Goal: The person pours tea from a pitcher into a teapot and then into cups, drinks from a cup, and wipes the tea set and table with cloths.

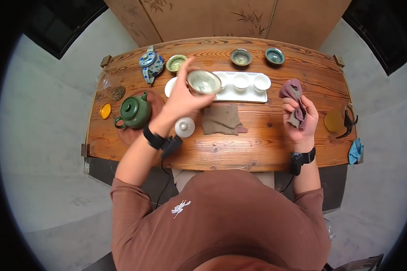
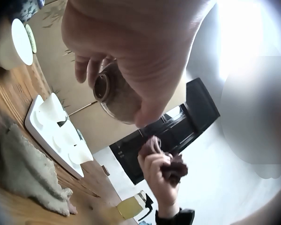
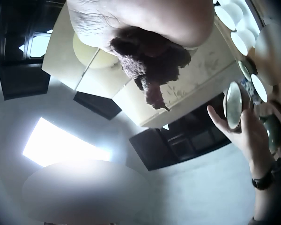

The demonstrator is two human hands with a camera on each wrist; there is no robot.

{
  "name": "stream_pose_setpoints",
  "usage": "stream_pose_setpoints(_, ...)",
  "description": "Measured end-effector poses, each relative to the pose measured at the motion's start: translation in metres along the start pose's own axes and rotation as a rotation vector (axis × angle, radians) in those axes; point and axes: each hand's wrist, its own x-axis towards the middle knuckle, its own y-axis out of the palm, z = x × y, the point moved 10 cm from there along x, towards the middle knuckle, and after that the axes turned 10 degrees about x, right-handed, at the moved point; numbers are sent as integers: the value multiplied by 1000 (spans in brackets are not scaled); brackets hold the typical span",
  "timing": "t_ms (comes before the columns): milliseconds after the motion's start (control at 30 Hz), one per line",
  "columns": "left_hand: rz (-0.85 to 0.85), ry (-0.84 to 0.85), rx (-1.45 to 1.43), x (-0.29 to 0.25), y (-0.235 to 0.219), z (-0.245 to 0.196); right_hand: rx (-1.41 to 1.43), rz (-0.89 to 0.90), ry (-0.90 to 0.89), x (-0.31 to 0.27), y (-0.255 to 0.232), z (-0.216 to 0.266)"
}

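Observation:
My left hand (image 1: pixel 182 100) holds a tea bowl (image 1: pixel 205 83) by its sides, thumb and fingers spread around it. The bowl is pale inside with a brown rim, raised over the table and tilted so its inside faces the head camera. In the left wrist view its dark foot ring (image 2: pixel 102 87) shows. My right hand (image 1: pixel 304 132) grips a crumpled purple-brown cloth (image 1: pixel 293 88), held up at the right. Between the hands a folded grey-brown cloth (image 1: pixel 220 121) lies on the table, in front of a white tray (image 1: pixel 253 97) with small white cups (image 1: pixel 241 80).
A green teapot (image 1: pixel 134 113), blue-and-white teapot (image 1: pixel 152 64) and green cup (image 1: pixel 176 62) stand at left. A white lid (image 1: pixel 184 127) lies near my left wrist. Two bowls, grey (image 1: pixel 241 57) and teal (image 1: pixel 274 56), sit behind the tray. Right are a glass pitcher (image 1: pixel 333 121) and blue cloth (image 1: pixel 355 151).

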Motion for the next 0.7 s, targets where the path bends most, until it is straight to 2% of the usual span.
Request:
stream_pose_setpoints(67, -50, -132, -33, 36, -5, 36, 140, 49, -21, 1, -34, 40)
stream_pose_setpoints(100, -79, -201, -74, 50, -6, 36, 108, 60, -58, -3, -45, 56)
stream_pose_setpoints(167, -90, -239, 28, 80, -7, 53, 50, 79, -127, -12, -65, 81)
stream_pose_setpoints(200, -78, -238, 121, 94, -6, 61, -11, 153, -93, -16, -73, 91)
stream_pose_setpoints(233, -64, -236, 214, 107, -4, 69, -73, 71, -164, -19, -80, 98)
stream_pose_setpoints(300, -25, -234, 378, 129, 4, 90, -196, -100, -307, -30, -85, 108)
stream_pose_setpoints(400, 29, -247, 545, 152, 18, 125, -199, -31, -302, -28, -80, 109)
stream_pose_setpoints(500, 9, -310, 518, 161, 28, 149, -267, -149, -389, -31, -108, 119)
stream_pose_setpoints(700, 3, -367, 527, 165, 38, 182, -176, -137, -402, -34, -122, 124)
